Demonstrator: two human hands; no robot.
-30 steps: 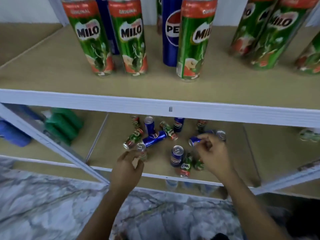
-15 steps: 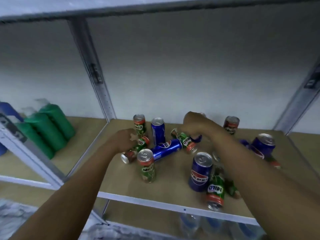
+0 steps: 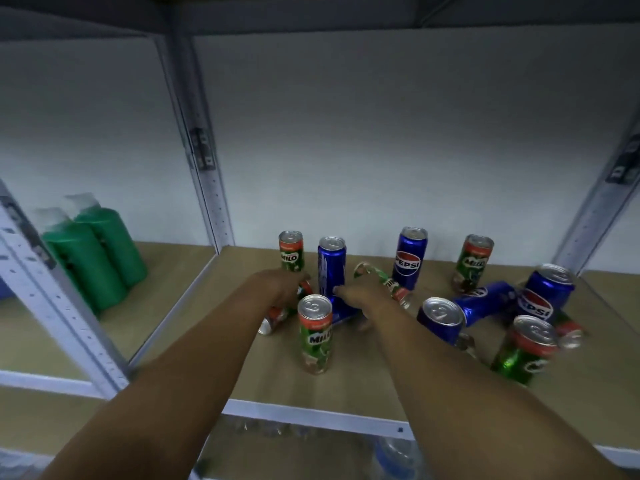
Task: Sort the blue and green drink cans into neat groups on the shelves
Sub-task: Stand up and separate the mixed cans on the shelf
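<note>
On the wooden shelf, mixed cans:
Left hand: my left hand is over a toppled Milo can; I cannot tell whether it is grasped.
Right hand: my right hand is on a fallen Pepsi can; grasp unclear.
Upright cans: front Milo can, rear Milo can, blue can, rear Pepsi can.
Right cluster: blue and green cans, some lying.
Left bay: green bottles.

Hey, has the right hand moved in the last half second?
Yes. The right hand came left, toward the shelf front, now at the leftmost blue can base.
</note>
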